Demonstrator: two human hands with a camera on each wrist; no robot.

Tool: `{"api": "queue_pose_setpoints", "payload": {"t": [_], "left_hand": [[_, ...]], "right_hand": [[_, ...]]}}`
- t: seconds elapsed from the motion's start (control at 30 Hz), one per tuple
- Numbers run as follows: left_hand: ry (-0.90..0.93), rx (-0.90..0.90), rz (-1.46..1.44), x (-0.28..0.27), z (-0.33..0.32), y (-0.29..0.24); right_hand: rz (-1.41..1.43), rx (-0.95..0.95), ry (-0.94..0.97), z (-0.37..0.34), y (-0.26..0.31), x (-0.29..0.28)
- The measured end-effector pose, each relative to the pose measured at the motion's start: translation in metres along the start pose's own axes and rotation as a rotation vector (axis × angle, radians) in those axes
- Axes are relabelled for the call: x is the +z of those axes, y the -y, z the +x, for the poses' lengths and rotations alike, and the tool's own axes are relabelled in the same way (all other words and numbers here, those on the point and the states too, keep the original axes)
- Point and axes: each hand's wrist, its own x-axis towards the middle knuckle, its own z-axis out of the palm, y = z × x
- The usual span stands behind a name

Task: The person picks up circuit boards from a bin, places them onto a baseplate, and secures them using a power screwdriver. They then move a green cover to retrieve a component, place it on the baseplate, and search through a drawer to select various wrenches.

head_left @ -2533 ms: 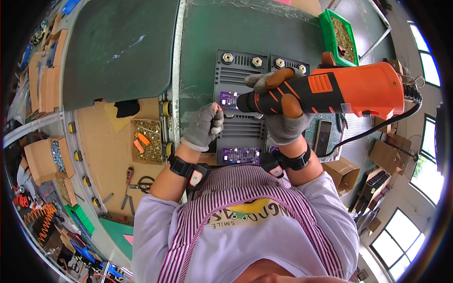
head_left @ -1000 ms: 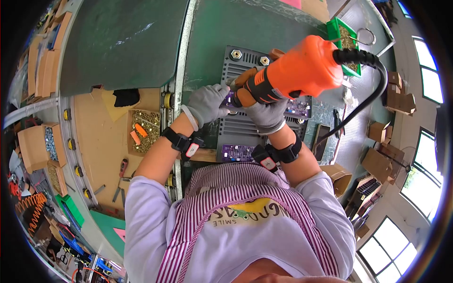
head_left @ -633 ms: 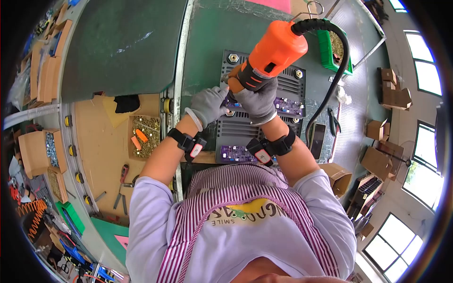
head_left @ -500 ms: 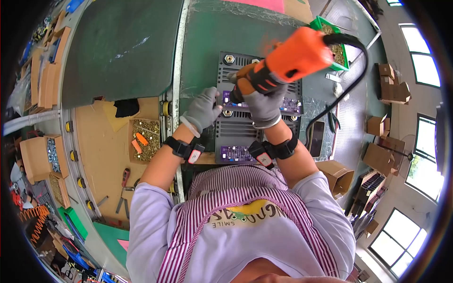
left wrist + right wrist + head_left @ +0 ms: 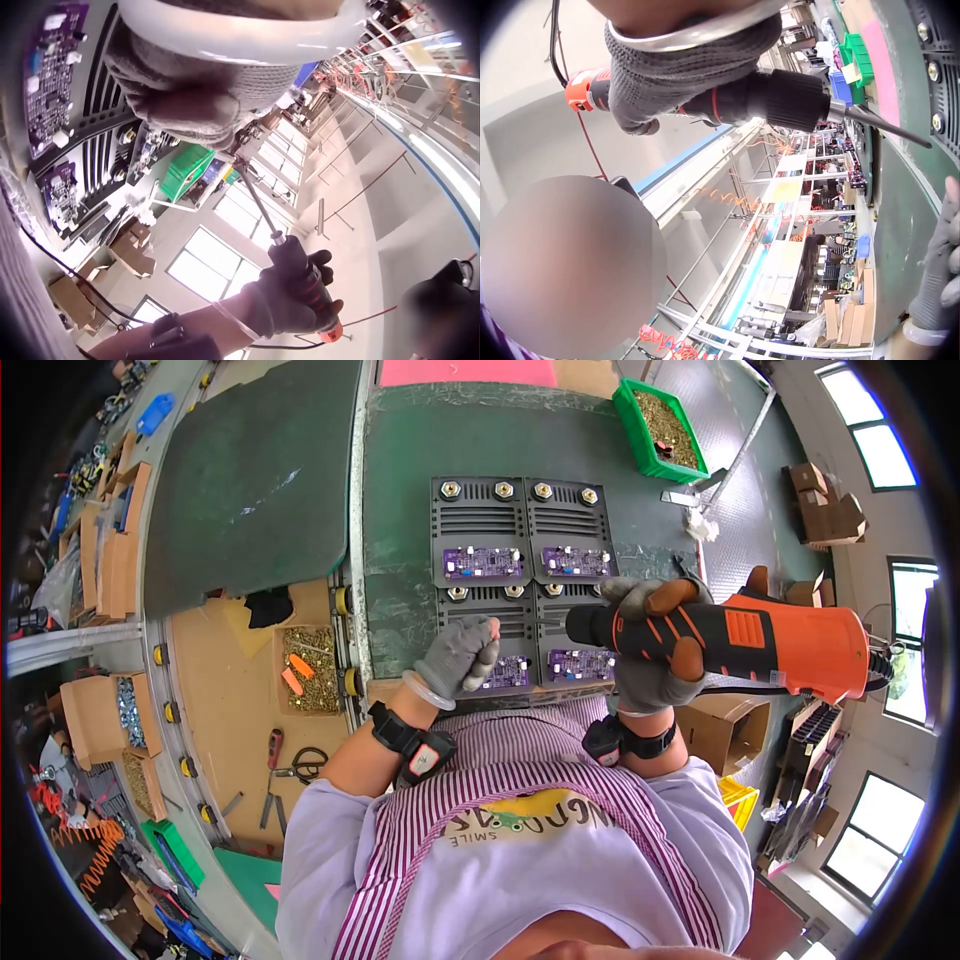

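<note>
My right gloved hand [image 5: 645,685] grips an orange and black electric screwdriver [image 5: 800,640], held nearly level to the right of the plates. Its long bit [image 5: 259,199] points at the curled fingers of my left gloved hand [image 5: 455,655]; the tip reaches those fingers in the left wrist view. Thumb and forefinger of the left hand come together, and the inside of that hand is hidden. Below lie several dark slotted plates [image 5: 480,520] with brass nuts. They carry purple circuit boards [image 5: 483,563]; the left hand partly covers the lower left circuit board [image 5: 510,672].
A green bin [image 5: 632,435] of small brass-coloured parts stands at the back right. On the lower surface at left are a cardboard box [image 5: 282,702] of similar parts, a hand screwdriver [image 5: 274,750] and scissors [image 5: 308,764]. The tool's black cord [image 5: 730,691] runs behind the right wrist.
The electric screwdriver has come off the upper left circuit board, moved right and toward the body, and swung level. My left hand has moved nearer the body and its fingers have curled in.
</note>
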Motion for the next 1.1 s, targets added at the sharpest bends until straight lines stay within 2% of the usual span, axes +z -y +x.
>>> {"api": "queue_pose_setpoints", "payload": {"t": [0.03, 0.13, 0.3, 0.47, 0.63, 0.8, 0.87, 1.0, 1.1], "left_hand": [[0.092, 0.020, -0.044, 0.007, 0.003, 0.005], [0.047, 0.024, -0.110, 0.029, 0.014, 0.032], [0.086, -0.083, -0.136, 0.064, 0.029, 0.059], [0.051, -0.046, -0.075, 0.094, 0.044, 0.083], [0.021, -0.032, -0.122, 0.101, 0.058, 0.110], [-0.044, -0.031, -0.250, 0.115, 0.062, 0.122], [-0.025, -0.013, -0.249, 0.119, 0.062, 0.126], [0.053, -0.018, -0.220, 0.109, 0.065, 0.138], [0.028, 0.021, -0.230, 0.120, 0.062, 0.139]], "right_hand": [[0.014, -0.020, 0.026, -0.001, 0.005, -0.001], [-0.023, 0.048, 0.072, -0.006, 0.022, -0.023], [-0.063, 0.043, -0.043, -0.020, 0.049, -0.070], [-0.047, -0.033, -0.119, -0.031, 0.065, -0.108], [-0.018, -0.022, -0.130, -0.038, 0.077, -0.127], [-0.087, -0.029, -0.062, -0.044, 0.078, -0.147], [-0.066, -0.008, -0.100, -0.046, 0.080, -0.147], [-0.052, -0.038, 0.003, -0.045, 0.081, -0.156], [-0.035, -0.035, 0.047, -0.046, 0.081, -0.159]]}}
